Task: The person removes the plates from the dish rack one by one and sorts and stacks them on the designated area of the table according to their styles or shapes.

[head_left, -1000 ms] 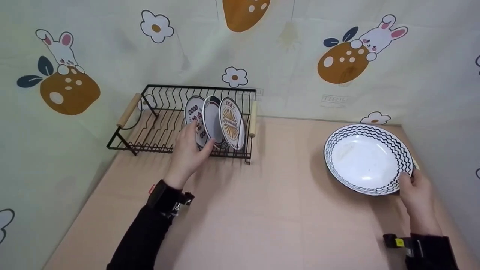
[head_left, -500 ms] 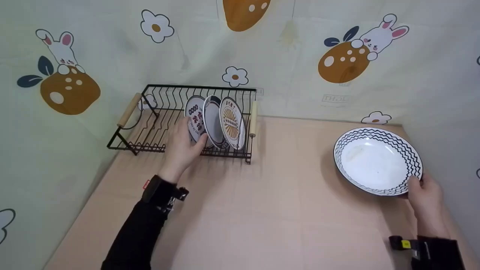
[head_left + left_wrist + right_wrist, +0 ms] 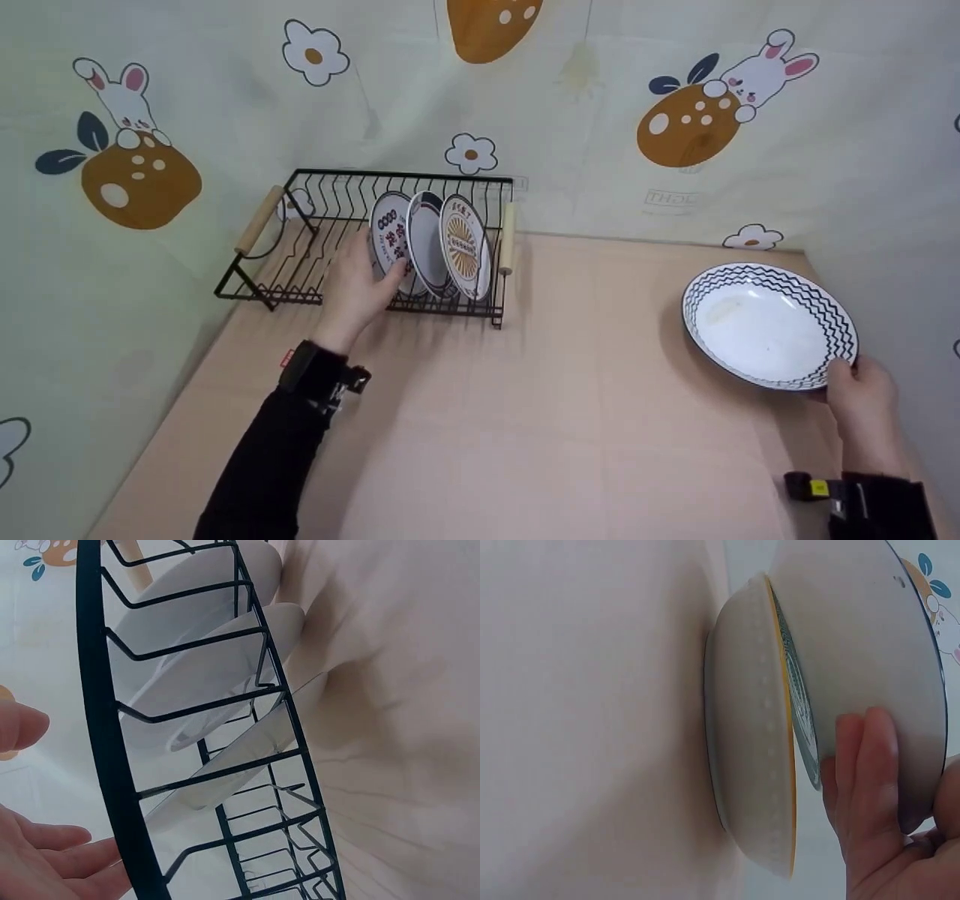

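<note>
My left hand (image 3: 358,279) is at the black wire dish rack (image 3: 330,177), fingers straight beside the leftmost of three upright plates (image 3: 390,234). In the left wrist view the open palm (image 3: 45,859) lies just outside the rack's rim (image 3: 97,690), apart from the white plates (image 3: 202,667). My right hand (image 3: 861,384) grips the near rim of a white plate with a black zigzag border (image 3: 769,322), held low at the table's right. The right wrist view shows my fingers (image 3: 862,780) under that plate (image 3: 855,637), just above a yellow-rimmed dish (image 3: 754,727) on the table.
The rack has wooden handles (image 3: 257,219) and stands at the back left of the beige table (image 3: 525,405). Walls with a rabbit-and-flower cloth (image 3: 585,112) close in the back and both sides. A second patterned dish edge (image 3: 799,712) sits between the held plate and the yellow-rimmed dish.
My left hand has drawn left off the leftmost rack plate, which now stands by itself. My right hand has moved the zigzag plate right and lower.
</note>
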A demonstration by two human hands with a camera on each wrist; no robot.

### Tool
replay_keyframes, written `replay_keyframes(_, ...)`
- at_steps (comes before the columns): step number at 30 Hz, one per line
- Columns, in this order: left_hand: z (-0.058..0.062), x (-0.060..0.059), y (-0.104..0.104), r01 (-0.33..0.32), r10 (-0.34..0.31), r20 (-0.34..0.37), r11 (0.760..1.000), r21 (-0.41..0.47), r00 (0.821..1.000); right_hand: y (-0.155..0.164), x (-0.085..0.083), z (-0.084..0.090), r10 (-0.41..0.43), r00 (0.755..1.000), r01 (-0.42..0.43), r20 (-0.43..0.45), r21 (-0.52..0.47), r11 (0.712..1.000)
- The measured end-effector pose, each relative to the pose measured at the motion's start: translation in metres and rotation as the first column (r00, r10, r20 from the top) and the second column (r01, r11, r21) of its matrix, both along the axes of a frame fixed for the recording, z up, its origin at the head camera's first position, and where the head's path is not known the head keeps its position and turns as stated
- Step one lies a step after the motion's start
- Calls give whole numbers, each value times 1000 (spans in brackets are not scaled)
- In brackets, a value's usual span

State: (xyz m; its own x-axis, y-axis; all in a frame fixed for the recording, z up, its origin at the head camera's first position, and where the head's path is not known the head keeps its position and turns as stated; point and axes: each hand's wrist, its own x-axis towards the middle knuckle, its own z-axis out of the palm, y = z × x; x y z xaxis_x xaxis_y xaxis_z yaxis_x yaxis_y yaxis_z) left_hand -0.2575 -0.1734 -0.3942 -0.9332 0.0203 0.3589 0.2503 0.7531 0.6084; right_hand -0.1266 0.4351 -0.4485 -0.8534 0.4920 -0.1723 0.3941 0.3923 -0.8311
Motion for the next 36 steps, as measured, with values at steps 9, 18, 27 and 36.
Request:
replay_keyframes(9, -1, -6, -1, -1, 1, 29, 1000, 9, 1000, 7, -2, 0, -42, 997, 38, 59, 67, 997)
replay_keyframes(18, 0, -12, -3, -1, 1, -3, 1000, 6, 1000, 10, -3, 1, -57, 994, 49, 96, 85, 995)
replay_keyframes(27, 7, -18, -2, -6, 9, 52, 999, -53, 999, 16, -2, 0, -62, 994, 49, 90, 133, 990)
replay_keyframes(36, 8, -23, -5, -5, 12, 76, 996, -91, 997, 22, -3, 0, -31, 992, 17, 119, 114, 993)
